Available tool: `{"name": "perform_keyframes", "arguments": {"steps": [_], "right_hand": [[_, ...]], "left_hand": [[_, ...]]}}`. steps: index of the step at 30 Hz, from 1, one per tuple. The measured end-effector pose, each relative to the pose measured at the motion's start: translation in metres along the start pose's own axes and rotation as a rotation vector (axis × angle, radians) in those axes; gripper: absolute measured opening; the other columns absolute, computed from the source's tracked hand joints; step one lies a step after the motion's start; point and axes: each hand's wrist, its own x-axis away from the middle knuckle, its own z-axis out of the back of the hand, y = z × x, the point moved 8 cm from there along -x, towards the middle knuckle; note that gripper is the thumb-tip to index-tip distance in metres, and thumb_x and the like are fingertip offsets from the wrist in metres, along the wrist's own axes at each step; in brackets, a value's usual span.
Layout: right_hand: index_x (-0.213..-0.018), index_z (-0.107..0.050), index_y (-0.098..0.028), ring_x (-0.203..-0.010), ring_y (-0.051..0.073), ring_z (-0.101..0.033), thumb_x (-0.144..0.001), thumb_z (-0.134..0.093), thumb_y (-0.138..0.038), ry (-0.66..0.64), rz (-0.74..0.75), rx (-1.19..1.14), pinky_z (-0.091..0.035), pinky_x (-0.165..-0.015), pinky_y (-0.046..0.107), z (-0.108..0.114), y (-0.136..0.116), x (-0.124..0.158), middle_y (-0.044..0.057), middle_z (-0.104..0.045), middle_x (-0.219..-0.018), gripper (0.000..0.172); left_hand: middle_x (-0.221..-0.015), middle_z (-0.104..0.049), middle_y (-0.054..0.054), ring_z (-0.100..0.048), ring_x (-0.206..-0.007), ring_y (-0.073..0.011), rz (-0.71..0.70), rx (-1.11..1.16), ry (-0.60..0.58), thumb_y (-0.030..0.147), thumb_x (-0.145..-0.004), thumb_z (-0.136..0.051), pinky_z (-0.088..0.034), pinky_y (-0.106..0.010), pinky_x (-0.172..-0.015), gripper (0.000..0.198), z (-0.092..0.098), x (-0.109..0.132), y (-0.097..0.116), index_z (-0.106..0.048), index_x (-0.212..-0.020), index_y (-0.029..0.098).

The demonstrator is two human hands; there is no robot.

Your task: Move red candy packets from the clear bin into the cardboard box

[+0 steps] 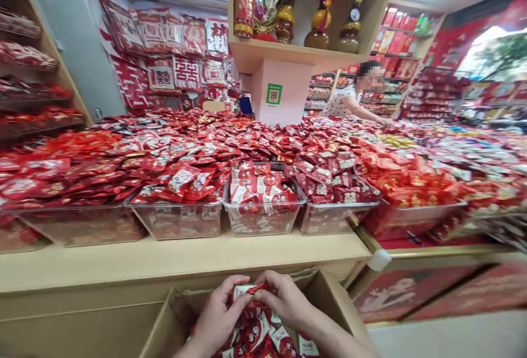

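Shop interior crowded with red goods, with a pale counter (185, 263) just beyond the cardboard box (343, 314). Far to the left of the box, shelves (35, 64) stacked with red packs. Straight beyond the box, a clear tub (263, 219) of packets much like those inside it. Over the left half of the box, the left hand (222, 314), grip closed on one side of a red-and-white packet (242, 290), above the loose packets (263, 336). Over the right half, the right hand (284, 298), grip closed on the other side. Beyond the box to the right, a co-worker (343, 100) with an arm stretched out. Step in hand, apparently: handling this single packet two-handed. Next move, as judged: calling for a light, even pinch without crushing.
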Motion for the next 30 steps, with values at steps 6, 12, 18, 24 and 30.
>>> {"name": "perform_keyframes", "arguments": {"steps": [6, 12, 18, 24, 30], "right_hand": [[-0.073, -0.06, -0.015, -0.058, 0.011, -0.051, -0.071, -0.054, -0.028, 0.009, -0.001, 0.001, -0.038, -0.053, 0.019, 0.004, -0.012, 0.0, 0.0, -0.061, -0.064, 0.014], [-0.07, -0.063, -0.016, -0.057, 0.01, -0.053, -0.071, -0.054, -0.024, 0.017, 0.037, 0.121, -0.037, -0.052, 0.018, 0.014, -0.032, 0.003, 0.0, -0.062, -0.062, 0.012], [-0.075, -0.059, -0.017, -0.062, 0.011, -0.053, -0.075, -0.05, -0.028, 0.167, 0.239, 0.215, -0.039, -0.057, 0.019, 0.073, -0.123, -0.013, 0.001, -0.061, -0.068, 0.014], [-0.082, -0.054, -0.017, -0.061, 0.011, -0.052, -0.073, -0.048, -0.021, 0.478, 0.123, 0.633, -0.038, -0.057, 0.022, 0.159, -0.158, -0.097, 0.001, -0.059, -0.069, 0.011], [-0.075, -0.06, -0.013, -0.074, 0.017, -0.057, -0.066, -0.054, -0.012, 0.477, -0.065, 0.829, -0.04, -0.064, 0.024, 0.181, -0.134, -0.154, 0.008, -0.063, -0.076, 0.011]], "left_hand": [[-0.083, -0.066, -0.003, -0.059, -0.075, -0.0187, 0.056, 0.124, 0.027, 0.028, -0.066, -0.061, -0.046, -0.026, -0.068, 0.027, 0.002, 0.003, -0.001, -0.057, -0.091, 0.02], [-0.071, -0.064, 0.0, -0.056, -0.063, -0.0156, 0.063, 0.248, 0.064, 0.04, -0.07, -0.055, -0.045, -0.022, -0.057, 0.031, 0.017, -0.003, -0.003, -0.056, -0.094, 0.021], [-0.061, -0.06, 0.001, -0.054, -0.059, -0.0151, 0.066, 0.286, 0.095, 0.044, -0.069, -0.054, -0.046, -0.023, -0.055, 0.032, 0.025, -0.004, 0.002, -0.058, -0.09, 0.019], [-0.06, -0.058, 0.001, -0.053, -0.059, -0.0143, 0.041, 0.224, 0.033, 0.04, -0.074, -0.049, -0.045, -0.023, -0.055, 0.03, 0.017, -0.004, -0.007, -0.055, -0.094, 0.02], [-0.062, -0.056, 0.001, -0.052, -0.057, -0.0138, 0.023, 0.152, 0.027, 0.04, -0.076, -0.045, -0.042, -0.022, -0.053, 0.029, 0.02, -0.003, -0.01, -0.053, -0.095, 0.02]]}}
